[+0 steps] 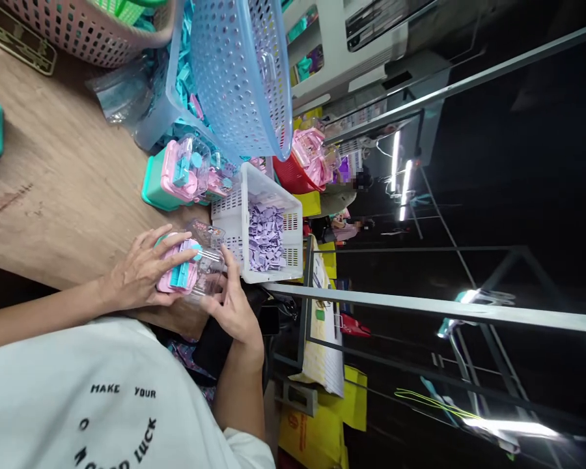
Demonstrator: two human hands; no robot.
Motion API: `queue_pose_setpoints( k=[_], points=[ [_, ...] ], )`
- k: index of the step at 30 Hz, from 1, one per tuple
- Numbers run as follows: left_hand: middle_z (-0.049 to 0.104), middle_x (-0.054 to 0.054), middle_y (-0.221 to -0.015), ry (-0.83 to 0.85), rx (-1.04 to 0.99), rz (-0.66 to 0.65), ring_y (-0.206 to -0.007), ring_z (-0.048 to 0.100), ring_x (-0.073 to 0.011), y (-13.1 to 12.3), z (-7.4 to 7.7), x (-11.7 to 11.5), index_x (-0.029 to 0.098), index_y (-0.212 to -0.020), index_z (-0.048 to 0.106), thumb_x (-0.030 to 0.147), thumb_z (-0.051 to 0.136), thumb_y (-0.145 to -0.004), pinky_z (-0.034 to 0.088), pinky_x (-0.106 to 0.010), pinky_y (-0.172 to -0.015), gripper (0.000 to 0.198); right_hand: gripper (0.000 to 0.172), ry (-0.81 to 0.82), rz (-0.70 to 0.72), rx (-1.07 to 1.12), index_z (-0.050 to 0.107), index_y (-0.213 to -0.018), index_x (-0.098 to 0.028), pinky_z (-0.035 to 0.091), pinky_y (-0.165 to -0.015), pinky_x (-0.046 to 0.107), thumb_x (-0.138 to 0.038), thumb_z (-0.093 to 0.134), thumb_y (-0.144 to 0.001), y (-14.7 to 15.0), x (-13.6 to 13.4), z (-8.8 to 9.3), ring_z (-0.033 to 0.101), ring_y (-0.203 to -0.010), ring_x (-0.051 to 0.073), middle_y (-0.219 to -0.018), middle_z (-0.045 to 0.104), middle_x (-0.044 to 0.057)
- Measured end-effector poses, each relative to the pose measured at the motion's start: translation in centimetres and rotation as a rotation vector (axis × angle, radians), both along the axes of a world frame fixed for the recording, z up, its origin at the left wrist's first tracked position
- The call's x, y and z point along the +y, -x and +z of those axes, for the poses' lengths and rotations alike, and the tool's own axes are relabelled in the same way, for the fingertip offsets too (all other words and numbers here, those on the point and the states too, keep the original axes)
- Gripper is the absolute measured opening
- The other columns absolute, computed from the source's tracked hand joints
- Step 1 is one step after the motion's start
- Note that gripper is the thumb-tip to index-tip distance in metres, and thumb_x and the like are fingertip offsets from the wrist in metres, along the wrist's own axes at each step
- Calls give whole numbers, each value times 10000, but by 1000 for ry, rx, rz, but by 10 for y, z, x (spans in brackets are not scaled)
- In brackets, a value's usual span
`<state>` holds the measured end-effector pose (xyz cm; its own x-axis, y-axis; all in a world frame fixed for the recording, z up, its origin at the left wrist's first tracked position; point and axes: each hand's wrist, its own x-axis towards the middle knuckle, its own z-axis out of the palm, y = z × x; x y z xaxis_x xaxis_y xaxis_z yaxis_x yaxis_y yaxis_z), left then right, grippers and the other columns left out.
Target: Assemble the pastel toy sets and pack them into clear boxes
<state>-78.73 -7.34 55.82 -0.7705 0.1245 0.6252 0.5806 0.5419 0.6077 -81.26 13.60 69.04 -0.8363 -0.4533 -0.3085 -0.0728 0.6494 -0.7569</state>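
Observation:
My left hand (pixel 139 272) lies over a small pink and teal toy case (pixel 183 273) with a clear lid at the wooden table's (pixel 63 182) near edge, its fingers wrapped round the pink side. My right hand (pixel 234 309) grips the clear lid end of the same case from the other side, thumb and fingers pressed on it. Just beyond, a white slotted basket (pixel 286 225) holds several small purple pieces (pixel 266 238). Another pink and teal case (pixel 176 176) stands further along the table.
A blue perforated basket (pixel 244 71) leans over a tub of teal parts, with a pink basket (pixel 88 29) behind it. Metal rails (pixel 420 306) run beside the table. A red basket (pixel 293 179) with more pink cases and another person (pixel 344 225) are further off.

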Motion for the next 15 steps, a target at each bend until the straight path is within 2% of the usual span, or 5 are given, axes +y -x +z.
queue_pose_setpoints(
  k=[3,5,9,12,15],
  points=[
    [386,-160,-1616,-65,5,-75,-1481,346,-367,1,-3,0,247,-1606,300,390,685,-881,338,-554,-1195,834,1393,31,101,-82,-40,-1628,-458,641,-671,256,-527,928,-629,5,9,-6,570,-1206,243,-1698,57,114],
    [378,-161,-1615,-91,14,-99,-1481,353,-354,1,-3,0,265,-1622,253,383,701,-880,329,-555,-1212,875,1369,4,167,-20,-41,-1628,-454,651,-697,266,-508,919,-654,6,15,-12,570,-1222,238,-1703,47,119],
    [325,-213,-1628,-132,-33,-71,-1496,346,-370,1,-6,0,219,-1660,74,469,729,-863,363,-546,-1199,1062,1259,-61,248,234,103,-1645,-345,651,-848,352,-499,900,-683,4,21,-16,506,-1357,302,-1630,245,154],
    [306,-260,-1626,-133,-89,-19,-1499,344,-402,1,-14,4,152,-1656,-32,557,717,-841,368,-557,-1188,1179,1310,-38,230,394,89,-1644,-305,573,-1044,470,-528,910,-649,4,16,-4,476,-1406,335,-1575,297,162],
    [369,-252,-1593,-161,-108,26,-1476,378,-405,1,-22,11,125,-1652,29,580,716,-806,348,-557,-1197,1181,1272,-88,237,489,62,-1645,-309,527,-1099,525,-515,881,-694,7,-3,17,504,-1367,327,-1541,282,162]
  ],
)
